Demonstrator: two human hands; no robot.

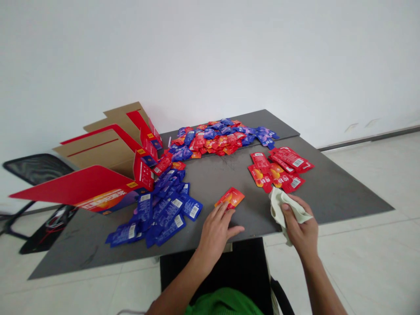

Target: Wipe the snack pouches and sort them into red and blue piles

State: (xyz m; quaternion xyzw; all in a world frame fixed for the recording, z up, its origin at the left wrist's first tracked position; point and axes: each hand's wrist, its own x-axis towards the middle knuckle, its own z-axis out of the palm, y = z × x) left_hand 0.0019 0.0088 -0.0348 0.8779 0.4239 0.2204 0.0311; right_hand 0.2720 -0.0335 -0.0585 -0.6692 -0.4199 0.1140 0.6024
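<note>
Flat on the grey table lies a single red-orange sachet (233, 197). The fingers of my left hand (216, 227) are stretched out over its near edge, thumb apart. My right hand (300, 223) is closed around a crumpled pale cloth (278, 205), held above the table's front edge. Just beyond the cloth is a small group of red sachets (282, 168), some showing white barcodes. To the left of my left hand is an overlapping pile of blue sachets (164, 214), many with barcode labels facing up.
A mixed heap of red and blue sachets (213, 138) lies at the back of the grey table (216, 175). Red open cardboard boxes (111, 175) line the left side. A black chair (39, 170) stands beyond them, and a white wall (210, 57) rises behind.
</note>
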